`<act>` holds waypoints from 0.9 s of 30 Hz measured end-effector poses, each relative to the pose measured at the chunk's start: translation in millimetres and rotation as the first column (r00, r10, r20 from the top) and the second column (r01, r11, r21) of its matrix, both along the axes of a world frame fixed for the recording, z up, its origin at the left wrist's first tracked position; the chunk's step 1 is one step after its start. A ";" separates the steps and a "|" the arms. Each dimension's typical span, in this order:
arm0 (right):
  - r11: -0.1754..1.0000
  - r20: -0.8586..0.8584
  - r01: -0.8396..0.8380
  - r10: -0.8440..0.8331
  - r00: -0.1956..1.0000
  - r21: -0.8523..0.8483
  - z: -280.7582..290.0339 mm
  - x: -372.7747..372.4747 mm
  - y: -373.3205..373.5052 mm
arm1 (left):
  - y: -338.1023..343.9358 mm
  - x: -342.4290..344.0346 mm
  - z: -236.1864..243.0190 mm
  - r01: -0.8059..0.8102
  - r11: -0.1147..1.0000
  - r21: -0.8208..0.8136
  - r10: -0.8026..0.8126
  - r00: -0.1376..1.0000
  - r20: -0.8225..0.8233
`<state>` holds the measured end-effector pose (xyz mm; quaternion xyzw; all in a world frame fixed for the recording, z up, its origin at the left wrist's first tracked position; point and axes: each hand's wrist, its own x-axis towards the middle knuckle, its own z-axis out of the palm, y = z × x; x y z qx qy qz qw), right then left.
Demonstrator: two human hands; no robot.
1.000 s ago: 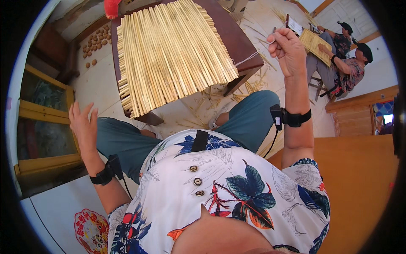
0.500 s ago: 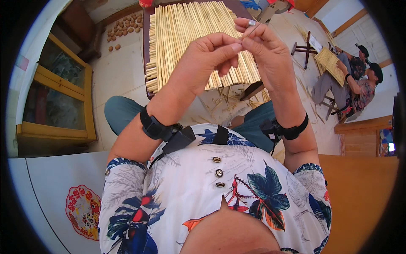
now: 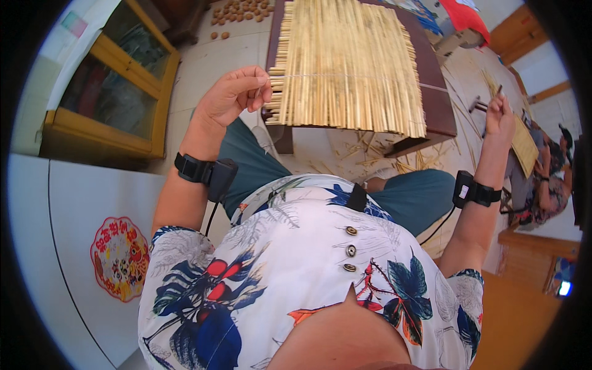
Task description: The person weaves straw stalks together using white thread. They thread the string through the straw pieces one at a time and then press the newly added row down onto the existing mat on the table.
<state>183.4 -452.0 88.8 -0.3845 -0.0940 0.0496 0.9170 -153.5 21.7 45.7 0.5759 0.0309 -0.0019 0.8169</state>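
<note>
- A mat of straw-coloured reeds (image 3: 348,65) is laid flat on a dark brown table (image 3: 439,102), ahead of the seated person and between the two raised hands.
- The left hand (image 3: 237,94) is held just beside the mat's left edge, with fingertips pinched together on a thin pale thread (image 3: 345,76) that is stretched across the reeds toward the right.
- The right hand (image 3: 499,117) is raised well apart from the mat, off its right side; its fingers are closed around a small thin dark thing whose kind cannot be told.
- The mat is made of many thin, stiff, parallel stalks, pale yellow and dry-looking, with uneven ends along the near edge.
- Loose bits of stalk are scattered on the pale floor (image 3: 345,157) under the table.
- A black band with a small box (image 3: 206,172) is worn on the left wrist, and another black band (image 3: 472,191) on the right wrist.
- A wooden cabinet with glass panes (image 3: 105,98) is seen at the left.
- The mat's far end is cut off by the upper rim; the thread's right end cannot be traced past the table edge.
- Another person (image 3: 549,179) is seated at the far right, small and partly cut off.
</note>
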 end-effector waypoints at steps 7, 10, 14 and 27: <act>0.986 -0.152 0.073 -0.096 0.984 -0.149 -86.2 56.7 -23.4 | 28.5 -49.9 -17.0 -0.182 0.977 -0.111 0.170 0.979 -0.110; 0.978 -0.173 0.132 -0.159 0.972 -0.160 -105.3 74.8 -43.8 | 38.0 -54.1 -26.6 -0.225 0.965 -0.133 0.219 0.974 -0.059; 0.944 -0.179 0.154 -0.212 0.961 -0.292 -125.2 82.6 -25.9 | 47.6 -70.7 -31.0 -0.294 0.934 -0.204 0.290 0.956 -0.050; 0.862 -0.194 0.074 -0.195 0.961 -0.502 -152.1 70.3 -5.9 | 50.9 -73.8 -46.6 -0.422 0.765 -0.487 0.485 0.874 0.005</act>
